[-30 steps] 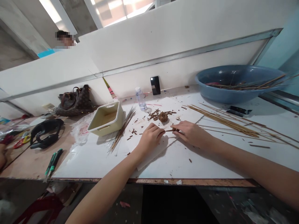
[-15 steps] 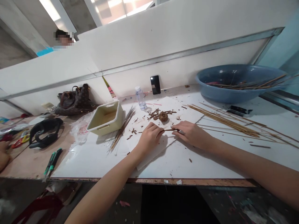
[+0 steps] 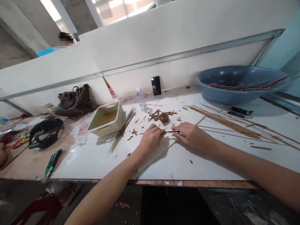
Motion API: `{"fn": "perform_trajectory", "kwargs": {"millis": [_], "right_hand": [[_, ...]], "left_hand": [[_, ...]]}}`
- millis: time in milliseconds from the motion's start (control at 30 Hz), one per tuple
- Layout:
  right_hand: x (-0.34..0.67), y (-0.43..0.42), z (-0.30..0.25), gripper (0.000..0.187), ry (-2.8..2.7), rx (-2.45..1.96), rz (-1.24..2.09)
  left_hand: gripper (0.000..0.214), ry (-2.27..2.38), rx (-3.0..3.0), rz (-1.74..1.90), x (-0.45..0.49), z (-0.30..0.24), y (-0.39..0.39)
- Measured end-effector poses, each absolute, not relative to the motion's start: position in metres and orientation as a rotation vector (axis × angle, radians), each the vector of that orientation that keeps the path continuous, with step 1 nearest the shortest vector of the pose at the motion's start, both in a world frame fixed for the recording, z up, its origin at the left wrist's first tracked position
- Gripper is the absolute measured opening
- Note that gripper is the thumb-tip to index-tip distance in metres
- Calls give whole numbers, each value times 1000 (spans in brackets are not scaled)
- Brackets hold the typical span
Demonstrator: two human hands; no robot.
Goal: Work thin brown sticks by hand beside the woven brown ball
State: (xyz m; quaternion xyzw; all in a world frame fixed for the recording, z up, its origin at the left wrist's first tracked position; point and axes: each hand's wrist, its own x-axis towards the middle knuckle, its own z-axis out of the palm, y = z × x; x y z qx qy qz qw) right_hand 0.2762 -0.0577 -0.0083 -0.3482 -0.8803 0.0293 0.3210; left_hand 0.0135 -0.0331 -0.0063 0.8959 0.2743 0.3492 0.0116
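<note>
**Left hand** [image 3: 151, 140]: narrow, fingertips [image 3: 159, 133] pinched on one end of a thin brown stick [image 3: 172, 131].

**Right hand** [image 3: 193, 136]: narrow, fingers [image 3: 179, 131] closed on the other end of the stick.

**Stick position:** between the hands, over a white table [image 3: 175, 168]. Its long axis runs side to side, from hand to hand.

**Containers:**
- Blue basin [image 3: 234, 97]: beyond and right of the right hand. Holds long loose sticks, their ends jutting past the rim on the right.
- Cream tray [image 3: 105, 129]: left of the left hand, with a slot handle in its near wall.
- Clear bottle [image 3: 141, 99]: beyond the left hand, upright, capped.

**Loose on the table:**
- Long stick bundle [image 3: 225, 125]: right of the right hand, lying slantwise.
- Shorter stick bundle [image 3: 122, 131]: just left of the left hand, beside the tray.
- Brown lump [image 3: 163, 117] with brown shavings [image 3: 153, 116]: just beyond the hands.
- Black phone [image 3: 156, 85]: propped against the back wall, beyond the hands.
- Brown handbag [image 3: 75, 103]: far left of the left hand.
</note>
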Motion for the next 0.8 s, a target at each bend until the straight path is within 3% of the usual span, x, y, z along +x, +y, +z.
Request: {"fn": "perform_trajectory", "kwargs": {"millis": [800], "right_hand": [[275, -61, -9, 26, -2401, -826, 52]], "left_hand": [[20, 817, 2853, 1048, 17, -7, -37]]}}
